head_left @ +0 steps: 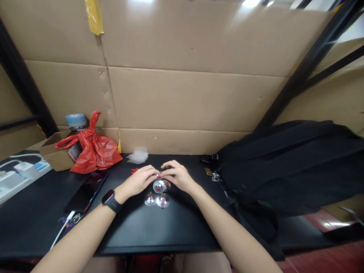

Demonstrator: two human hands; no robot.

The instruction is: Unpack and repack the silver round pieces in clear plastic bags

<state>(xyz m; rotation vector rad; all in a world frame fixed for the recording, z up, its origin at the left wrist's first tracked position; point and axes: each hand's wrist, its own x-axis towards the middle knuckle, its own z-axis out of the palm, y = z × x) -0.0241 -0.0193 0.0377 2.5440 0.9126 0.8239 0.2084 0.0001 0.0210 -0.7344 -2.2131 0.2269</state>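
Black table [159, 235], cardboard wall [182, 98] behind. My left hand [142, 177] pinches a small red piece [158, 176] just beyond clear discs [163, 201]; my right hand [178, 176] meets it, can't tell if gripping.

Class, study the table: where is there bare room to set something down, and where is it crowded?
Free: the front strip of the black table, between the clear round pieces and its front edge; a back patch between the white plastic and the black bag, beyond the right hand. Crowded: the left end, with red bag, box and phone.
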